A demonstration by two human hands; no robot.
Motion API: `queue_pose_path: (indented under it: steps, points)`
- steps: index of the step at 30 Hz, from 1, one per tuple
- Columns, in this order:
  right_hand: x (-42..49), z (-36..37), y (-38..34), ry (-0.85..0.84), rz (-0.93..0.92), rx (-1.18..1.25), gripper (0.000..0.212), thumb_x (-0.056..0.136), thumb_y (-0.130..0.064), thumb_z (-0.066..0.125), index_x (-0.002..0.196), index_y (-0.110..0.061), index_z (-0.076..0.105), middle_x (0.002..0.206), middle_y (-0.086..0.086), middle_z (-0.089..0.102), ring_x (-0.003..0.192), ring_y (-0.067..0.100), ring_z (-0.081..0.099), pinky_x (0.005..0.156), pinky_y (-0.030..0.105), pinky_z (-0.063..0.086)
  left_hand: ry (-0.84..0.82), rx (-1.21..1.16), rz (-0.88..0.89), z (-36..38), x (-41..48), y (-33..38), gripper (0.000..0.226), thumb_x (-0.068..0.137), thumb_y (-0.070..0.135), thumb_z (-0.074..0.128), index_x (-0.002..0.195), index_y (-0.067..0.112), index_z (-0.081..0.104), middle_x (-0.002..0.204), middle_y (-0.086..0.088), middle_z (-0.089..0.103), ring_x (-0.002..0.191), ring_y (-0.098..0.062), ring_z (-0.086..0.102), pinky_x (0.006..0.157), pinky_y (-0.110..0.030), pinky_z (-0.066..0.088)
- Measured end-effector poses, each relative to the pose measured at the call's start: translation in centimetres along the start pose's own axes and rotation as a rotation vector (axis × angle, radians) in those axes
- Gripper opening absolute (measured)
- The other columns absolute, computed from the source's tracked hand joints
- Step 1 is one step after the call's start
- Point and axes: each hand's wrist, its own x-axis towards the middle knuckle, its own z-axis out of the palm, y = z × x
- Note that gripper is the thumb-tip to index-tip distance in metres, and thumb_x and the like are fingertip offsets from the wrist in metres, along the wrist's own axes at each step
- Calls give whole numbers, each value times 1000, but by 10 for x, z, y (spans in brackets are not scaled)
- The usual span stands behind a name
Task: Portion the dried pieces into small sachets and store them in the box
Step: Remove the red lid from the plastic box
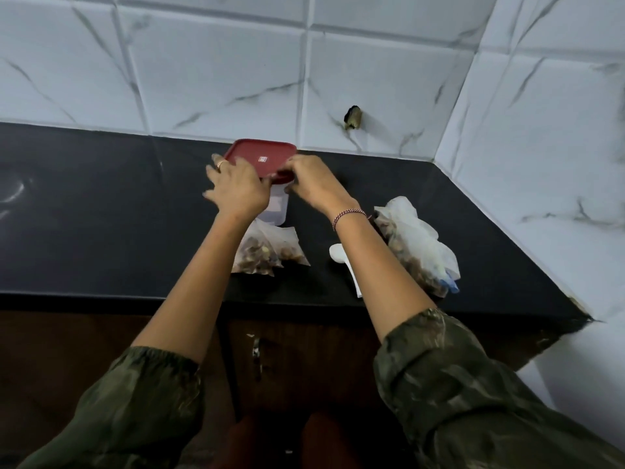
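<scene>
left hand [236,187]: I saw fingers spread flat on the dark red square plastic lid [262,157]
right hand [311,181]: pinched the lid's near edge
clear plastic box [279,208]: under lid, on black surface [101,214]
two filled translucent sachets [267,252]: just before box
large plastic bag of dried pieces [416,245]: right, near white scoop [340,255]

Cool, even light brightens the white tiled wall [220,62] across the upper frame. The black desk [101,214] carries a pale glare streak at far left. Below the desk edge everything sinks into dimness. Wide-angle distortion bows lines near the corners. The fingers [216,165] of the left hand [238,189] are motion-blurred, while the red lid [262,154] looks fairly sharp.
</scene>
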Motion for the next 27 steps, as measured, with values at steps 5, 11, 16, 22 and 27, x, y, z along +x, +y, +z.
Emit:
queue_pose_path:
  steps: [5, 11, 16, 22, 27]
  points:
    - [-2, -2, 4, 85, -48, 8, 32, 75, -11, 76, 106, -8, 69, 105, 6, 67, 99, 19, 62, 85, 23, 45, -66, -175, 54, -2, 9, -4, 59, 95, 39, 51, 133, -5, 41, 150, -36, 13, 143, -44, 3, 117, -50, 13]
    - [-15, -2, 6, 170, -64, -89, 31, 74, -31, 77, 100, -15, 71, 96, -1, 63, 92, 15, 60, 70, 25, 43, -221, -510, 175, 5, 32, -17, 65, 76, 39, 58, 129, 3, 48, 146, -14, 26, 132, -27, 37, 111, -40, 34]
    - [-22, -6, 2, 257, -82, -249, 32, 78, -45, 69, 100, -21, 71, 99, -4, 64, 93, 15, 60, 81, 30, 41, -442, -772, 228, 12, 49, -14, 56, 80, 30, 58, 130, 13, 37, 130, -14, 37, 114, -20, 49, 97, -26, 46]
    - [-20, 9, -2, 253, -26, -10, 26, 82, -33, 69, 96, -12, 63, 96, 5, 57, 86, 21, 58, 75, 33, 48, -702, -908, 274, 13, 70, -17, 35, 97, 0, 43, 128, 13, 35, 111, -3, 53, 99, -14, 57, 84, -21, 50]
    - [-9, 14, -5, 183, -60, -119, 36, 90, -32, 58, 118, -10, 50, 97, 11, 68, 91, 30, 64, 71, 39, 49, -789, -1079, 264, 24, 74, -39, 56, 83, 10, 59, 133, 22, 38, 118, 1, 54, 95, -9, 61, 85, -25, 48]
